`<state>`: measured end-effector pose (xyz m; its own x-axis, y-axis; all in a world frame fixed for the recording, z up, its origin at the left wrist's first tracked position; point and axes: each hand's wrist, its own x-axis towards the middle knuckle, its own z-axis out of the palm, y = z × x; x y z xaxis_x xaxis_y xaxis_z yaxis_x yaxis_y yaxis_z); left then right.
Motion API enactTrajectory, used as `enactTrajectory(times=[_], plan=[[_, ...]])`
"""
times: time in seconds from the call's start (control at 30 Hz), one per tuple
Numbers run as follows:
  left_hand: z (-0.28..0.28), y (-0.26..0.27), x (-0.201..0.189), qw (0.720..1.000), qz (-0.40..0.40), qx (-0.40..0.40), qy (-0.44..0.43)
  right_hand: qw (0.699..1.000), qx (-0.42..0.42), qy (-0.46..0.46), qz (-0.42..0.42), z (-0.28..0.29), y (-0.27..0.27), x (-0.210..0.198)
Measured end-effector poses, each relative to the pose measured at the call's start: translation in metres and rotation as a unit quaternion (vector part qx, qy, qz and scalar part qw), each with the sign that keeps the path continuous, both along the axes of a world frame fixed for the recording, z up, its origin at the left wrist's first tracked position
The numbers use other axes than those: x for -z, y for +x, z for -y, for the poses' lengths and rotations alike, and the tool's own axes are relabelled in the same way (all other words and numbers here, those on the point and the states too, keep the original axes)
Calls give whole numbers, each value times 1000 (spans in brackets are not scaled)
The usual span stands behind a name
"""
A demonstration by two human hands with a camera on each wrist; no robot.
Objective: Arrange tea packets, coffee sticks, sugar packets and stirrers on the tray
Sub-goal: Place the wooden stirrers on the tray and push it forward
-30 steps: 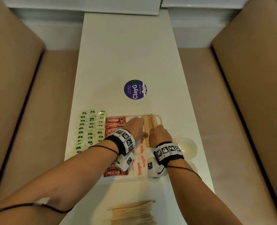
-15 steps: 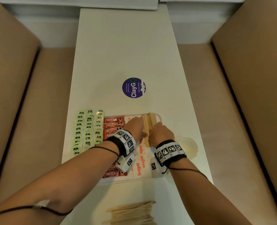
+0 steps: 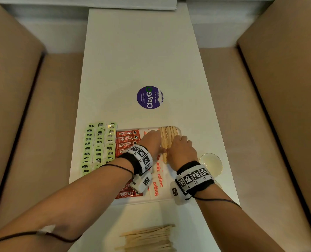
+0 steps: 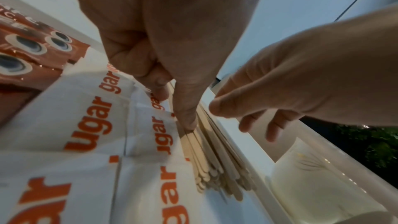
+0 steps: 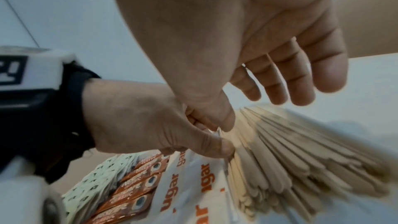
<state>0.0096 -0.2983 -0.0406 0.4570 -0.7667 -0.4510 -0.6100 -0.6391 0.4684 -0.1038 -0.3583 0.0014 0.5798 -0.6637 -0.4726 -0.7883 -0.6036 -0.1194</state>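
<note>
From the head view, the left hand (image 3: 152, 140) and right hand (image 3: 181, 151) are seen flanking the stirrers (image 3: 167, 139) at the tray's (image 3: 142, 201) far right; several Nescafe Classic coffee sticks (image 3: 126, 139) are hidden under the left wrist.

At the left wrist, the thumb is pressed on the stirrers (image 4: 204, 164), beside "Sugar" sugar packets (image 4: 86, 125).

At the right wrist, fingers (image 5: 301, 81) are spread; stirrers (image 5: 290, 151) are blurred, uncountable.

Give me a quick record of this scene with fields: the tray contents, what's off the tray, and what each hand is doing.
tray: coffee sticks, sugar packets, stirrers
off tray: tea packets left of it; spare stirrers near the table edge
left hand: fingertips press the stirrers' left side
right hand: thumb on the stirrers, fingers relaxed
</note>
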Motion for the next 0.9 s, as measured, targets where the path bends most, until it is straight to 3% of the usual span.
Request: enactTrajectory(times=[0.17,0.33,0.6,0.73,0.9], plan=[[3,0,0,1000,10,13,-2,991,-131,42,6,-9,-6,10],[2,2,2,1000,0,1,-5,990,-135,38,-12,-13,-11,19],[1,2,-1,1000,5,17,-10,990,-125,40,47,-13,-15,21],[-1,4,1,1000,13,-2,-21,985,-133,15,108,-22,-36,12],[-7,8,4,999,26,-9,-26,981,-169,18,97,-40,-73,6]])
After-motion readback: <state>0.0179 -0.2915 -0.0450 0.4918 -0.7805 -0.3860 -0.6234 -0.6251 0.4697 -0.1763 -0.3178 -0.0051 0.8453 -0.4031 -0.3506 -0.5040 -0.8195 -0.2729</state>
